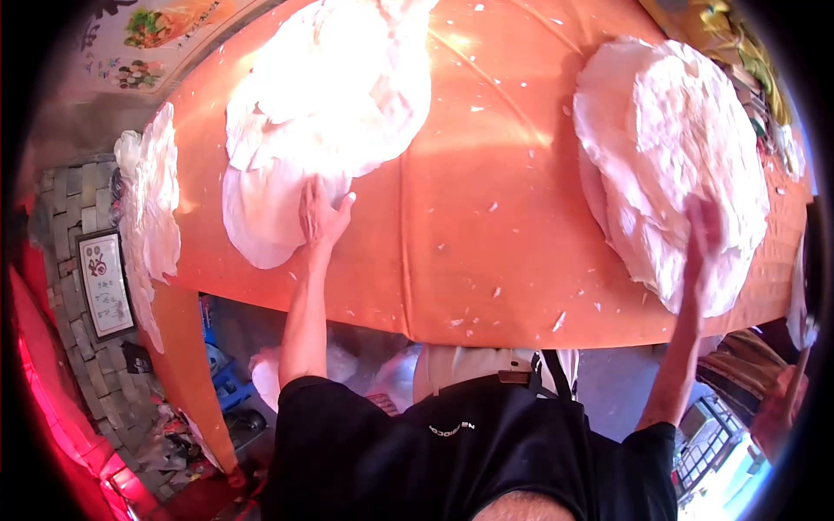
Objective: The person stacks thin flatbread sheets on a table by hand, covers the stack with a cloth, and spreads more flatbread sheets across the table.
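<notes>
A pile of thin, pale flatbread sheets (pixel 321 95) lies at the upper left of the orange-covered table, partly washed out by glare. One rounded sheet (pixel 261 221) sticks out from its near edge. On that sheet rests my left hand (pixel 324 217), thumb apart and fingers stretched forward, the fingertips lost in bright light. To the right is a second stack of wrinkled flatbread sheets (pixel 647 156). Over the near right part of this stack is my right hand (pixel 705 226). Motion smears its fingers, so their grip cannot be made out.
More thin sheets (pixel 152 200) hang over the table's left edge. White flakes dot the orange tabletop (pixel 486 286). A framed sign (pixel 104 282) stands by the brick wall at left. Yellow cloth (pixel 738 43) and small items sit at the far right. Another person's arm (pixel 786 399) shows at lower right.
</notes>
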A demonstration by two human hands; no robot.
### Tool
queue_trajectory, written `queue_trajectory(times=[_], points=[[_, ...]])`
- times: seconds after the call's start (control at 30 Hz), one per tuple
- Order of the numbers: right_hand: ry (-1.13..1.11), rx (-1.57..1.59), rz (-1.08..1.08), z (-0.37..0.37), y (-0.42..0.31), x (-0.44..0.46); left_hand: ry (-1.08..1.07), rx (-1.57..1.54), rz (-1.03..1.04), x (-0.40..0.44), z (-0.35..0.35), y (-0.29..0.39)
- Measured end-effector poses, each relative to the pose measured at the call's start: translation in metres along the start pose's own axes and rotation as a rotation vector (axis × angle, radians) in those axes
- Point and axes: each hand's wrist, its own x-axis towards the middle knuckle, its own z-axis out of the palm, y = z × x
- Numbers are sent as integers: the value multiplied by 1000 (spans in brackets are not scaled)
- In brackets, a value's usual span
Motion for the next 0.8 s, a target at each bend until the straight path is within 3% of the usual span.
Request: queue_trajectory(times=[0.03,0.1,0.2,0.37,0.47,0.6,0.63,0.8], points=[[-182,225,107,42,-18,-20,1,0,51,-1,4,-13],[-444,275,305,115,-52,-50,4,45,137,-5,-3,-18],[-619,454,492,208,-102,-71,79,48,294,-9,2,-34],[-612,454,449,345,-98,-25,119,-68,151,-7,-16,-45],[-548,353,443,404,-102,35,-45,-271,119,-8,-8,-73],[-479,315,459,450,-115,101,33,-492,-212,2,-42,-99],[-526,326,400,462,-113,112,41,-504,-172,8,-61,-96],[-549,253,581,525,-135,152,-42,-370,-27,12,-105,-72]])
